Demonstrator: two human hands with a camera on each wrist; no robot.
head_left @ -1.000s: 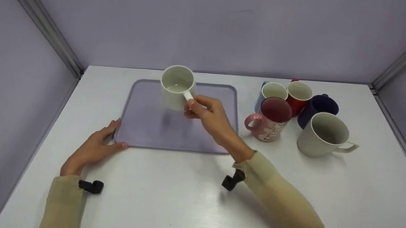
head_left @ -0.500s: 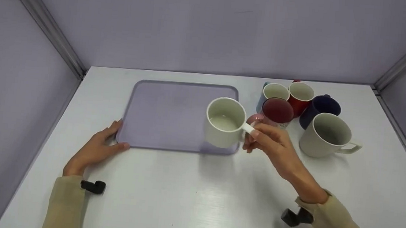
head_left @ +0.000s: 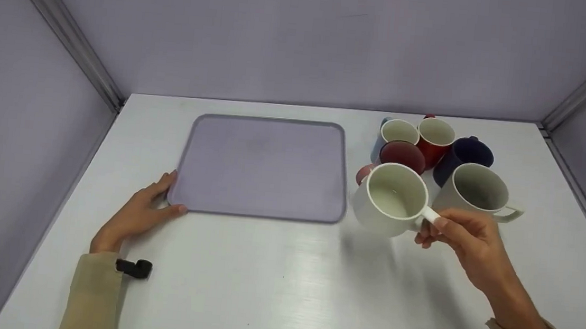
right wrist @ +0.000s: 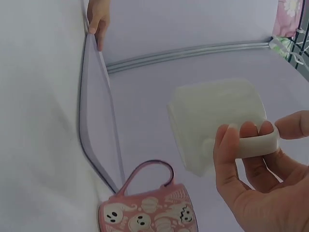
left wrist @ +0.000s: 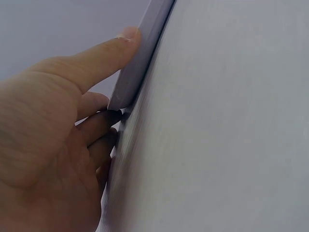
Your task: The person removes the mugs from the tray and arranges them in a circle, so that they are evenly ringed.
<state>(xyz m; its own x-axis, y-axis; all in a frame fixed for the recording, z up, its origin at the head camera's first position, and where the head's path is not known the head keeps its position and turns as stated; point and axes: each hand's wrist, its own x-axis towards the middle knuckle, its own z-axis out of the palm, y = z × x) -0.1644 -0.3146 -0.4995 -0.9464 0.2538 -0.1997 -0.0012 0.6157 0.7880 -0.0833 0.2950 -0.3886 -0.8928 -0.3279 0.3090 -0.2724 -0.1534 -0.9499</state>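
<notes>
My right hand [head_left: 469, 243] grips a white mug [head_left: 381, 217] by its handle, tilted a little, with a bare pale inside. It hangs over the right part of the table and overlaps a pink mug [right wrist: 149, 215] with ghost drawings in the head view. In the right wrist view my fingers [right wrist: 227, 150] wrap the handle. My left hand [head_left: 134, 219] rests at the near left corner of a flat lilac tray [head_left: 266, 170], thumb on the front edge and fingers along the left side. The left wrist view shows the thumb against the tray rim [left wrist: 137, 58].
Behind the held mug stand a light blue mug [head_left: 399, 131], a red mug [head_left: 436, 137] and a dark blue mug [head_left: 466, 156]. A large off-white mug [head_left: 474, 188] stands close to my right hand. Lilac panels [head_left: 309, 38] wall in the white table [head_left: 240, 282].
My right hand has carried the white mug from above the tray to the right and nearer me, past the tray's right edge. The left hand stays at the tray corner.
</notes>
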